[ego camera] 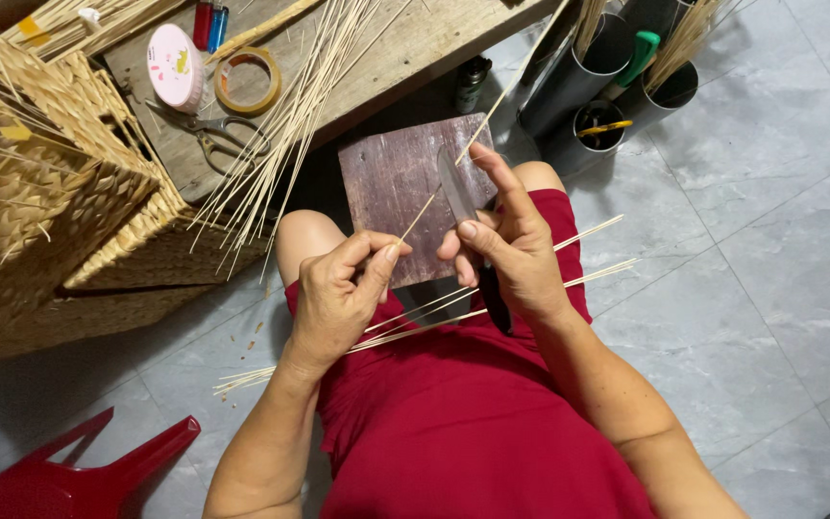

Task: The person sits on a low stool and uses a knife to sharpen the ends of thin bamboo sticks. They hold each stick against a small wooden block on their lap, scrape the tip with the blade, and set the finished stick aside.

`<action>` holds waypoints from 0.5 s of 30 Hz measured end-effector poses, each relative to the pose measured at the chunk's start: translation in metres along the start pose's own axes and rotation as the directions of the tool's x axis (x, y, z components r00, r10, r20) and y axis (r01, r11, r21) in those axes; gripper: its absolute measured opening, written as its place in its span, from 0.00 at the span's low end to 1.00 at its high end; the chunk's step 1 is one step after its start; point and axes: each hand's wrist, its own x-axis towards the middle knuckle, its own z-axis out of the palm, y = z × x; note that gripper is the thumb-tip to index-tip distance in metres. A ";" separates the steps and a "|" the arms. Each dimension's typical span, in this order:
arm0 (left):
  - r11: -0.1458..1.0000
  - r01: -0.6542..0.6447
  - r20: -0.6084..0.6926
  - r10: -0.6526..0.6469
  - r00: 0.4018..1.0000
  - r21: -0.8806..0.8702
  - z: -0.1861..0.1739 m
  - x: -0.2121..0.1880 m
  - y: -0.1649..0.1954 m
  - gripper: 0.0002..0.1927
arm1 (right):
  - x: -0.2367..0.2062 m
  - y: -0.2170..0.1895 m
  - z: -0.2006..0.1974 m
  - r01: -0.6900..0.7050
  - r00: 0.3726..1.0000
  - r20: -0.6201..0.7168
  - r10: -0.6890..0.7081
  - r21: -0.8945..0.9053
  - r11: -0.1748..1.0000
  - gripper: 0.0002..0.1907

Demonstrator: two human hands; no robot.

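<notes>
Pinching thin bamboo strip (431,206), left hand (338,298); right hand (511,252) fingers clamped on flat knife (456,187)

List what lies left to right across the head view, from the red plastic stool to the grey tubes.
red plastic stool → woven basket → tape roll → left hand pinching a thin stick → right hand gripping a knife → grey tubes.
</notes>
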 end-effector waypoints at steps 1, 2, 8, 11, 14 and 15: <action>1.000 -0.003 -0.003 0.003 1.000 0.004 0.000 0.000 0.000 0.07 | 0.000 0.000 -0.001 0.005 1.000 -0.001 -0.005 0.010 1.000 0.38; 1.000 -0.014 -0.007 0.014 1.000 0.013 0.001 0.001 0.000 0.06 | 0.001 0.001 -0.002 0.012 1.000 -0.001 -0.011 0.020 1.000 0.37; 0.998 -0.022 -0.012 0.023 1.000 0.052 0.002 0.002 -0.002 0.06 | 0.001 0.009 -0.012 0.005 1.000 -0.019 -0.005 -0.012 1.000 0.30; 0.998 -0.025 0.001 0.025 1.000 0.050 -0.001 0.000 -0.005 0.06 | 0.004 0.011 -0.027 0.055 0.995 -0.079 -0.059 -0.052 0.997 0.30; 0.998 -0.007 0.015 0.006 1.000 0.059 -0.006 -0.003 -0.008 0.07 | 0.016 -0.001 -0.051 0.177 0.959 -0.208 -0.192 -0.085 0.980 0.31; 0.998 0.006 0.018 -0.007 1.000 0.055 -0.008 -0.003 -0.009 0.07 | 0.017 -0.007 -0.059 0.208 0.939 -0.268 -0.215 -0.055 0.977 0.32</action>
